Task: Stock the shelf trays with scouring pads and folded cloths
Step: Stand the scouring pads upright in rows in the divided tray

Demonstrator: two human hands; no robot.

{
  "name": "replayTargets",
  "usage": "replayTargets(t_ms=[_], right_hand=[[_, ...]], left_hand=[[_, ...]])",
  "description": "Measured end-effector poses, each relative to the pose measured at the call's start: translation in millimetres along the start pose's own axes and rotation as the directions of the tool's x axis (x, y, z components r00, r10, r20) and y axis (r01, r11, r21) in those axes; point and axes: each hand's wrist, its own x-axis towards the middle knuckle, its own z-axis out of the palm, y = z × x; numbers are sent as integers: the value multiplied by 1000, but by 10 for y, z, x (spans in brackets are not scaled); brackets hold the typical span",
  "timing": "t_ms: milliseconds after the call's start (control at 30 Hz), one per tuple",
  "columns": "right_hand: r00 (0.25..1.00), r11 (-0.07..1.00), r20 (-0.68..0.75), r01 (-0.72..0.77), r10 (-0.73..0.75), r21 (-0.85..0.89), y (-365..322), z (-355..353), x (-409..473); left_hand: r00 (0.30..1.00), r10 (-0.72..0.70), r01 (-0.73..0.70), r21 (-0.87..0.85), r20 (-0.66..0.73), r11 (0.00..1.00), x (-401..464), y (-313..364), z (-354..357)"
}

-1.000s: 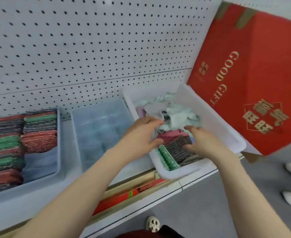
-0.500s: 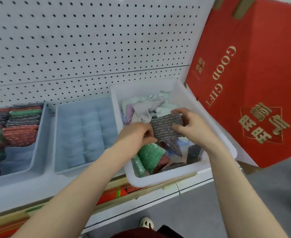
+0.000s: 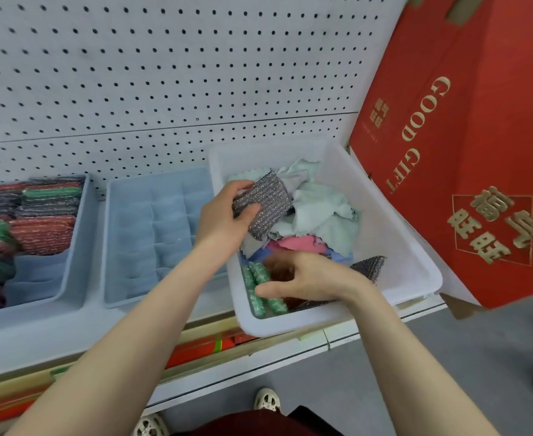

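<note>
silver pad (image 3: 263,204) now in left grip (image 3: 224,220)

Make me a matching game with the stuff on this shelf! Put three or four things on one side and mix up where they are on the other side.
Things:
1. silver scouring pad
2. green scouring pads
3. middle blue tray
4. red gift box

Places or states:
A. standing to the right of the white bin
B. held in the left hand
C. on the shelf with nothing in it
D. at the near left corner of the white bin, by the right hand

Right pairs: 1-B, 2-D, 3-C, 4-A
</note>
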Motion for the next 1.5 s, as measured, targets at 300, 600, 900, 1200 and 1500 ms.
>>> replayTargets(t_ms=[300, 600, 900, 1200, 1500], right_hand=[[999, 996, -20, -30, 28, -88, -154, 22, 66], [876, 958, -478, 76, 68, 276, -108, -603, -149], [839, 810, -543, 332, -20, 483, -126, -519, 107], [937, 878, -151, -349, 316, -328, 247, -96, 216], [792, 837, -581, -439, 188, -327, -4, -603, 189]], left_hand=[[997, 66, -62, -84, 43, 995, -72, -36, -90], [980, 76, -42, -182, 183, 982, -87, 119, -135], [954, 174, -205, 106, 244, 973, -14, 217, -148], [988, 86, -95, 68, 131, 993, -24, 30, -110], [1000, 4, 0, -138, 24, 990, -36, 16, -274]])
